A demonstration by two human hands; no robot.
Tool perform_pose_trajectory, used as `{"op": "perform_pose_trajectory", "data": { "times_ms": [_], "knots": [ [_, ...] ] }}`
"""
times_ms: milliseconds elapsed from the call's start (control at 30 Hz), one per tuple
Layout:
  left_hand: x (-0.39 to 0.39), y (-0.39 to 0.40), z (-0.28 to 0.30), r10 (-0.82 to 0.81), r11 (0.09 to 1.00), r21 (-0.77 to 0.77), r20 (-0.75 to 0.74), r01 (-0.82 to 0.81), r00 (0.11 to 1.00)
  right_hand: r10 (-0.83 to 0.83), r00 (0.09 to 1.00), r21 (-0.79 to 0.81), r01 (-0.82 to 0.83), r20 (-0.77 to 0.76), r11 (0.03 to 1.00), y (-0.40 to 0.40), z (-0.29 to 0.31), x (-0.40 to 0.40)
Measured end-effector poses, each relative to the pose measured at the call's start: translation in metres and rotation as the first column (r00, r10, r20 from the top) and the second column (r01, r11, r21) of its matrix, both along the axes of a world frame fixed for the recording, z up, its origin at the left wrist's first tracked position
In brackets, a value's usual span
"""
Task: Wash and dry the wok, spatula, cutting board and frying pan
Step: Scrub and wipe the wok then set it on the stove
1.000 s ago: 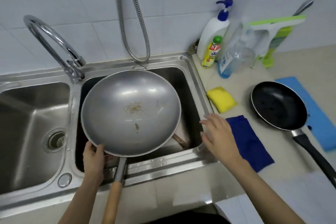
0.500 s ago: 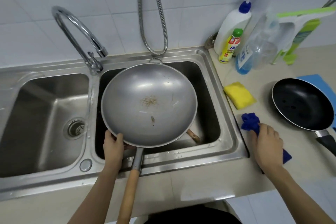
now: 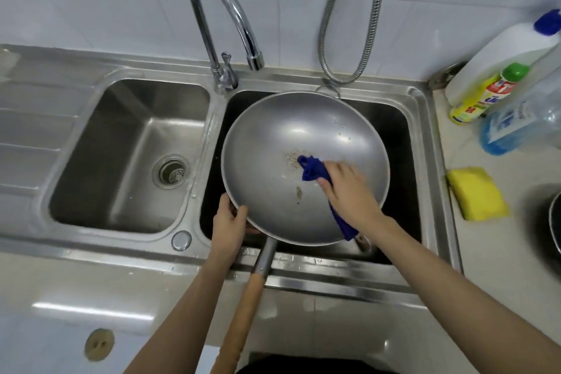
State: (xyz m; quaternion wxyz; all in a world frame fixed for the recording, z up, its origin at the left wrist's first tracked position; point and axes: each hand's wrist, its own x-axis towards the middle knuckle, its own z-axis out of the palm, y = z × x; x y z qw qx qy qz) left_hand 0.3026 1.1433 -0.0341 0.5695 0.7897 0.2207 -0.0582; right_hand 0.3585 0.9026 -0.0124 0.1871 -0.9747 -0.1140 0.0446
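— What's in the sink?

— Two basins. The left basin holds only its drain. The right one holds the wok, tilted, its rim propped up at seven o'clock by the left hand, whose fingers curl over the edge and grip it. The wooden handle sticks out toward six o'clock, over the counter's front edge.

— And inside the wok?

— Brown specks near the middle, one more smear toward six o'clock, and a blue cloth. The right hand is closed around that cloth, pressing the bunched end onto the specks; the loose tail trails under the wrist to the wok's rim at five o'clock.

— Anything under the wok?

— Something brownish peeks out at five o'clock. I can't tell what it is.

— Count the rest for me.

— One tap, at twelve o'clock from the divider between the basins. One metal hose hanging behind the wok. Three bottles at two o'clock: a white pump bottle, a small yellow bottle with a green cap, and a clear bottle with blue liquid at its bottom. One yellow sponge at three o'clock, on the counter. One dark pan, only its edge in view, just past the sponge.
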Motion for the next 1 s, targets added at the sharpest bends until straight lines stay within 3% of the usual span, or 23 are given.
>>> {"op": "perform_pose_trajectory", "data": {
  "times_ms": [133, 300, 433, 600, 767, 867, 933, 1000],
  "knots": [
    [0.004, 0.001, -0.004, 0.013, 0.998, -0.054, -0.06, -0.016, 0.998, 0.18, 0.939, -0.267, -0.262, -0.294, 0.927, 0.01, -0.042, 0.016],
    [0.008, -0.001, -0.006, 0.023, 0.998, -0.05, -0.074, -0.026, 0.997, 0.363, 0.78, -0.146, -0.494, -0.509, 0.857, -0.005, -0.066, 0.013],
    [0.009, -0.005, -0.007, 0.048, 0.997, -0.059, -0.087, -0.053, 0.995, 0.508, 0.688, -0.047, -0.616, -0.518, 0.786, 0.0, -0.074, 0.015],
    [0.011, -0.002, -0.011, 0.067, 0.995, -0.075, -0.081, -0.073, 0.995, 0.674, 0.64, 0.086, -0.699, -0.368, 0.71, 0.04, -0.087, 0.023],
    [0.012, 0.002, -0.013, 0.049, 0.996, -0.069, -0.048, -0.053, 0.998, 0.707, 0.703, 0.189, -0.685, -0.083, 0.703, 0.093, -0.098, 0.042],
    [0.012, 0.005, -0.015, 0.055, 0.996, -0.075, -0.026, -0.057, 0.998, 0.574, 0.815, 0.098, -0.58, 0.08, 0.809, 0.118, -0.112, 0.076],
    [0.011, 0.004, -0.014, 0.051, 0.997, -0.06, -0.022, -0.052, 0.998, 0.377, 0.914, -0.023, -0.378, 0.152, 0.926, 0.121, -0.118, 0.111],
    [0.013, 0.003, -0.014, 0.041, 0.998, -0.053, -0.03, -0.042, 0.999, 0.25, 0.952, -0.197, -0.215, 0.177, 0.957, 0.102, -0.116, 0.146]
  ]
}}
